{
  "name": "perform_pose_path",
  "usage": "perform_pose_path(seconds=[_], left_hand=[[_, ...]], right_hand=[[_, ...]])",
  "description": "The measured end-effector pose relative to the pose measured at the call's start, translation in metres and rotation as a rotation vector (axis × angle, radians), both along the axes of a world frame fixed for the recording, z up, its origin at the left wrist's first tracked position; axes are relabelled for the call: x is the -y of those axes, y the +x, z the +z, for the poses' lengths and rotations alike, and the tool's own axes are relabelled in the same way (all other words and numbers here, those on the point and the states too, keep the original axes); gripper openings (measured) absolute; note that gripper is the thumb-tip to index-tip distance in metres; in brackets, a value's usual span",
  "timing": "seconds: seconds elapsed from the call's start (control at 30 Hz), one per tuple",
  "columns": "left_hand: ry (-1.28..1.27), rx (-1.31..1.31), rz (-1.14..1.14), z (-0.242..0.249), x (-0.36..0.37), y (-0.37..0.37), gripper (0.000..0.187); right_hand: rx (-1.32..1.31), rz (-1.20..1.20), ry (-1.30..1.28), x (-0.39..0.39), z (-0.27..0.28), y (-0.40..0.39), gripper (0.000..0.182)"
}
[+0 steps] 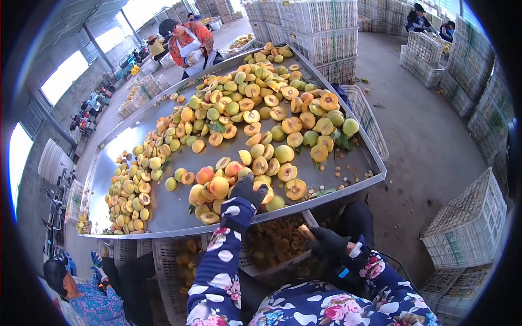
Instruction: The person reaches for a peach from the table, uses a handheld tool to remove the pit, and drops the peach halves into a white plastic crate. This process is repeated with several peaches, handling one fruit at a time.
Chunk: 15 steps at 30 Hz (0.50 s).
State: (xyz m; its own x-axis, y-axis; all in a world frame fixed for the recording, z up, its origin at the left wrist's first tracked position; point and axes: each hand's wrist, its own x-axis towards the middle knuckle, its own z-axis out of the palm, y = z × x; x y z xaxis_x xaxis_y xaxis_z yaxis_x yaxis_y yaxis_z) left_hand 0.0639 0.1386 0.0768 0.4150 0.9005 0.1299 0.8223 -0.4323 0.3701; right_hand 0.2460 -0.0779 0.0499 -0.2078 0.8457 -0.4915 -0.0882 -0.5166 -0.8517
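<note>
A sloping metal table (304,206) carries a large heap of yellow-green, orange-blushed apricots (219,187), many cut in half with brown centres showing. In a black glove, my left hand (249,191) reaches into the near pile, fingers curled against an apricot (266,193) at the table's front. My right hand (329,244), also black-gloved, is lower, beyond the table's edge. It is closed around a small pale tan object (307,232), whose kind I cannot make out. Beneath that hand, a crate (311,218) holds brownish fruit pieces.
Another crate (163,271) with fruit is under the table's front edge. A person (190,46) in an orange top works across the table; another person (89,293) sits at lower left. Stacked white crates (310,32) rise behind, and more crates (467,217) line the right.
</note>
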Motion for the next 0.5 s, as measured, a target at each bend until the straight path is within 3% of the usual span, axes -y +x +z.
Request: perform_pose_path(seconds=[0.07, 0.17, 0.27, 0.3, 0.33, 0.4, 0.47, 0.5], left_hand=[[-0.171, -0.113, -0.003, -0.001, 0.001, 0.02, 0.057], [-0.039, 0.005, 0.015, -0.019, -0.004, 0.023, 0.054], [-0.29, 0.162, 0.049, -0.004, 0.0, 0.013, 0.054], [-0.38, 0.312, -0.047, -0.025, -0.01, -0.001, 0.053], [-0.587, 0.67, -0.021, -0.009, 0.01, -0.001, 0.04], [-0.667, 0.878, -0.068, 0.01, 0.036, -0.009, 0.034], [-0.386, 0.699, -0.205, 0.024, 0.064, -0.017, 0.034], [-0.518, 0.792, -0.135, 0.031, 0.083, -0.017, 0.034]], right_hand=[[0.069, -0.004, 0.05, 0.003, 0.012, 0.001, 0.036], [0.047, -0.023, 0.058, 0.003, 0.015, 0.004, 0.04], [-0.017, -0.045, 0.051, 0.004, 0.009, 0.004, 0.04], [-0.045, -0.06, 0.065, 0.004, 0.011, 0.003, 0.04], [-0.07, -0.075, 0.081, 0.003, 0.013, 0.002, 0.04], [-0.07, -0.083, 0.068, 0.004, 0.021, -0.002, 0.038], [-0.094, -0.081, 0.07, 0.004, 0.026, -0.009, 0.038], [-0.085, -0.104, 0.094, 0.004, 0.028, -0.017, 0.037]])
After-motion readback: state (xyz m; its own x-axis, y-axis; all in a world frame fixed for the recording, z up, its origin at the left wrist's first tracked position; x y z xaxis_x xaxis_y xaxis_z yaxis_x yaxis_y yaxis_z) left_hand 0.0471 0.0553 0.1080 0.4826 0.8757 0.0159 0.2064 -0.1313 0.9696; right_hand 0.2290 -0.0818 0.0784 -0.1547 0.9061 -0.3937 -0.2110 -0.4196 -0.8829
